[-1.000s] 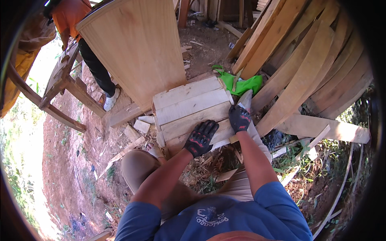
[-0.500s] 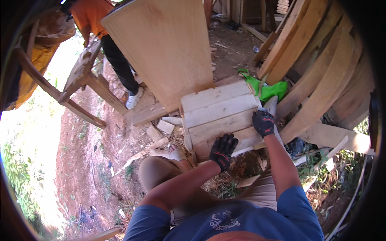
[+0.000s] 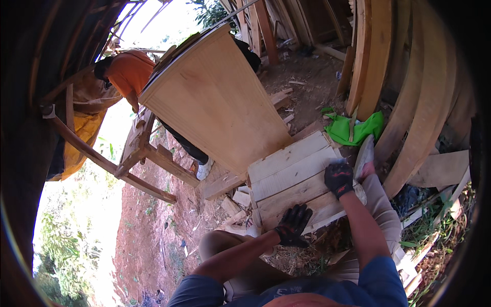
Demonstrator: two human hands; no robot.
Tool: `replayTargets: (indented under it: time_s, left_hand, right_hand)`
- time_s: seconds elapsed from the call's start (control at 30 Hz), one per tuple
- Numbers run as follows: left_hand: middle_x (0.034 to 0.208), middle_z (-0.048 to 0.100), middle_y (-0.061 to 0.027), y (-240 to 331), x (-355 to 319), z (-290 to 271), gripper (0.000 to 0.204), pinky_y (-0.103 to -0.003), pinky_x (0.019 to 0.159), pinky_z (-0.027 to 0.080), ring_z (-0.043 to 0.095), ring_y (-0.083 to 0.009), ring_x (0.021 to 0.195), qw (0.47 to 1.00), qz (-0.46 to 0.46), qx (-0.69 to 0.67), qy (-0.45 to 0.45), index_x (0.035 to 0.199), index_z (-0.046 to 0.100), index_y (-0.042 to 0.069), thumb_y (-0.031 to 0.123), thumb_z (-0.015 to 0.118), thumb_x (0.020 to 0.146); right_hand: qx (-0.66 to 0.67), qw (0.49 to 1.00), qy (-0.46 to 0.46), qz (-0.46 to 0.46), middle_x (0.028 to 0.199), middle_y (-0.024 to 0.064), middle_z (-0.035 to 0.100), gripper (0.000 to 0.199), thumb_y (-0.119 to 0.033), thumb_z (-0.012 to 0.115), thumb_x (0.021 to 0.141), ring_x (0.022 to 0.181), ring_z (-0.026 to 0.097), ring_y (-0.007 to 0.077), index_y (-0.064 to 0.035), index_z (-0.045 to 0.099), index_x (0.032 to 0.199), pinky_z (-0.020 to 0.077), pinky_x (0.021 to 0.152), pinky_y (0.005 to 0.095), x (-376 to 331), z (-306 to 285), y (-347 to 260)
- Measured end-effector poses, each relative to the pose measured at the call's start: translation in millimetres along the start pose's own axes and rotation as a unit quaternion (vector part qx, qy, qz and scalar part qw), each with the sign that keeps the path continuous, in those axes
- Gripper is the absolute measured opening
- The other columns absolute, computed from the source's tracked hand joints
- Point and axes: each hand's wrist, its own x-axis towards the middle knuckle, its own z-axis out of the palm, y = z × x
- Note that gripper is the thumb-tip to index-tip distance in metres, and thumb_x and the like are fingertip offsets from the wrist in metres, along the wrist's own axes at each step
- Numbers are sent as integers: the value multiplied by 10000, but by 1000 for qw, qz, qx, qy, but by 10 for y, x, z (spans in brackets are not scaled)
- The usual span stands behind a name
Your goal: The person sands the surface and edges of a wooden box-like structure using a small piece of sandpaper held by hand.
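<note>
A low box-like piece of pale wooden planks (image 3: 291, 174) lies in front of my knees. My left hand (image 3: 293, 226), in a black glove with red marks, rests at its near edge with the fingers stretched out, holding nothing. My right hand (image 3: 339, 179), gloved alike, is closed on top of the planks near their right end. A bit of something pale blue-grey (image 3: 337, 161) shows at its fingertips, too small to name. Right behind the planks leans a large smooth wooden panel (image 3: 220, 97) with a grooved edge.
At the back left a person in an orange top (image 3: 132, 71) bends over a rough wooden bench (image 3: 140, 138). Long curved boards (image 3: 424, 102) stand along the right side. A green cloth or bag (image 3: 355, 128) lies by my foot. Wood offcuts (image 3: 232, 204) litter the ground at left.
The view has tilted up and left, so the scene sits lower and further right. My right hand has shifted slightly along the planks; the left stays near their edge. The person bends lower.
</note>
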Motion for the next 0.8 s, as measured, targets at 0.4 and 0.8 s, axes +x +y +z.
replayTargets:
  time_s: [0.4, 0.8]
  left_hand:
    - [1695, 203, -362, 229, 313, -459, 1480, -680, 1234, 247, 219, -574, 1555, 976, -70, 91, -183, 1645, 202, -42, 798, 866, 624]
    - [1772, 76, -295, 282, 331, -390, 1524, -642, 1297, 137, 78, -536, 1628, 968, -130, 83, -197, 1715, 111, 56, 744, 906, 611]
  right_hand:
    - [115, 991, -59, -45, 805, 90, 739, 190, -225, 589, 907, 785, 710, 303, -173, 739, 803, 462, 779, 512, -37, -68, -282]
    - [79, 993, -75, 52, 814, 108, 755, 205, -235, 598, 898, 765, 720, 328, -147, 764, 816, 474, 723, 522, 93, 0, -269]
